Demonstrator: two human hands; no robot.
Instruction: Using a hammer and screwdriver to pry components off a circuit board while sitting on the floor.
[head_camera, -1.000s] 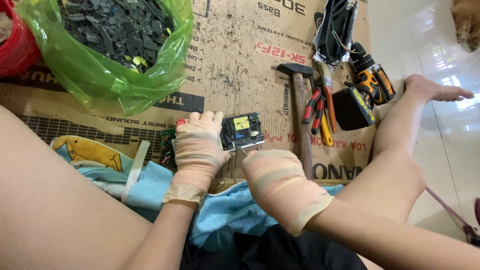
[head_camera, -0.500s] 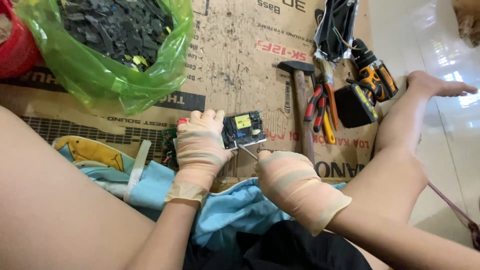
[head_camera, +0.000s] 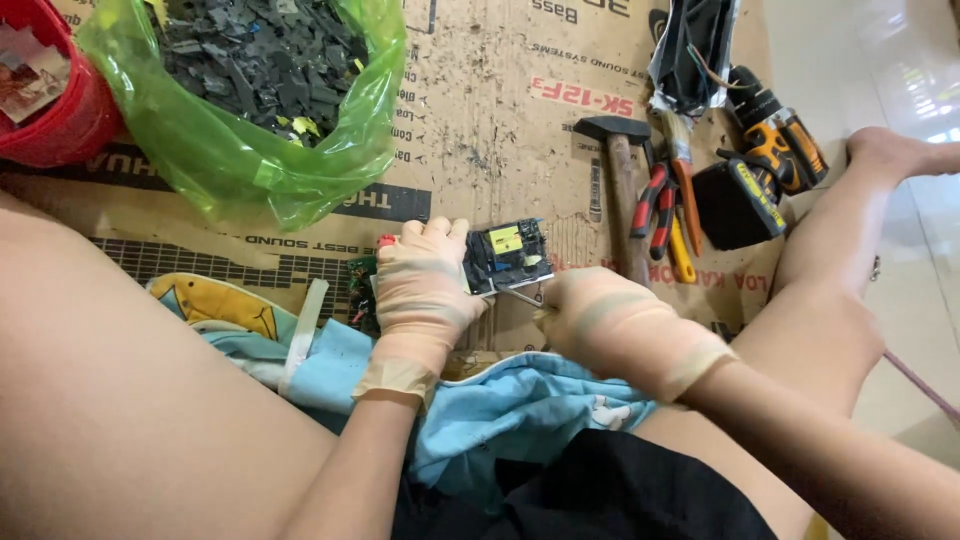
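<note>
Head view: one circuit board (head_camera: 507, 256), two gloved hands (head_camera: 425, 290).

Left hand (head_camera: 420, 290) and right hand (head_camera: 615, 325): each wears a thin, translucent beige disposable glove, cuff rolled at the wrist. Forearms, legs and foot bare. Black shorts.

yellow label (head_camera: 505, 240) on board, printed cardboard (head_camera: 480, 120) beneath

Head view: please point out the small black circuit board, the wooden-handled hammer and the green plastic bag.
small black circuit board (head_camera: 507, 256), head view, yellow part
wooden-handled hammer (head_camera: 621, 185), head view, handle
green plastic bag (head_camera: 250, 165), head view, front wall
</note>
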